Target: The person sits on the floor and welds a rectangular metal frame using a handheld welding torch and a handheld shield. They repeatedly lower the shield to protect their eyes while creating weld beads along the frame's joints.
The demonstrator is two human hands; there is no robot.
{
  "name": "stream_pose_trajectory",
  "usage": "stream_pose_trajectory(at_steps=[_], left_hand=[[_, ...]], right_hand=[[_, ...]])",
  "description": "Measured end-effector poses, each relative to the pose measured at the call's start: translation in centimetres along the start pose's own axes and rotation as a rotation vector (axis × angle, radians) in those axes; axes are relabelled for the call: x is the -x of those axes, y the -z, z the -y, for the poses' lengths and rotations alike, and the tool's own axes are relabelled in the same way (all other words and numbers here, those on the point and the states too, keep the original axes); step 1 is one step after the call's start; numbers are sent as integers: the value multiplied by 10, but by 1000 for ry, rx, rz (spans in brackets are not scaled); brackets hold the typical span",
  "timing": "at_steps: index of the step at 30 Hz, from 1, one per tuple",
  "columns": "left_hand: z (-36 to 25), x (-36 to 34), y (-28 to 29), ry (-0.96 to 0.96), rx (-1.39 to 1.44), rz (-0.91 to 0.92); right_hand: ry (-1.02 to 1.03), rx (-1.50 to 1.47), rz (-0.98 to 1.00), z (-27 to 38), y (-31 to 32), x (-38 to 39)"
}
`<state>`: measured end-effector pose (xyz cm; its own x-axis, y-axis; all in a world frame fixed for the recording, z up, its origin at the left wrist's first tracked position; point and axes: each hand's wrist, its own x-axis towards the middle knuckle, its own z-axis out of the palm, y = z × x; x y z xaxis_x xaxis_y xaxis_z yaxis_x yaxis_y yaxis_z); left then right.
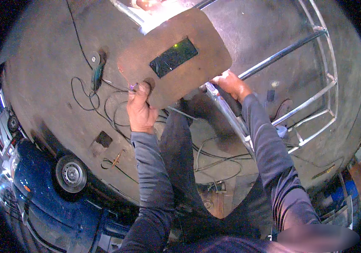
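My left hand (140,107) grips the lower edge of a brown hand-held welding shield (176,57) with a dark rectangular viewing window, held up in front of me. My right hand (231,86) is closed around a dark handle, probably a welding electrode holder, resting against a metal tube frame (311,101). The tip of that tool is hidden behind the shield. Bright glare shows at the frame's top end, above the shield. Both forearms wear grey sleeves.
The frame of silvery tubes and a dark bar lies on the concrete floor at right. An angle grinder (97,71) and several black cables (104,105) lie at left. A dark blue vehicle with a wheel (71,173) stands at lower left. Clutter sits at lower right.
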<state>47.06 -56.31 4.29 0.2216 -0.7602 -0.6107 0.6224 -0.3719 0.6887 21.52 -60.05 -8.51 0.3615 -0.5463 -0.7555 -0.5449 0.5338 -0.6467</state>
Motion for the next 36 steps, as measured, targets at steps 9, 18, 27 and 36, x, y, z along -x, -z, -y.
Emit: stream_pose_trajectory(at_steps=[9, 18, 27, 36], left_hand=[[-1, 0, 3, -38, -25, 17], [4, -3, 10, -38, 53, -49], [-17, -16, 28, -236, 262, -128], [-18, -11, 20, -248, 228, -133]], right_hand=[[-70, -56, 15, -22, -9, -13], [201, -180, -72, -36, -10, 4], [12, -150, -112, 12, 0, 26], [-11, -211, -69, 23, -10, 22]])
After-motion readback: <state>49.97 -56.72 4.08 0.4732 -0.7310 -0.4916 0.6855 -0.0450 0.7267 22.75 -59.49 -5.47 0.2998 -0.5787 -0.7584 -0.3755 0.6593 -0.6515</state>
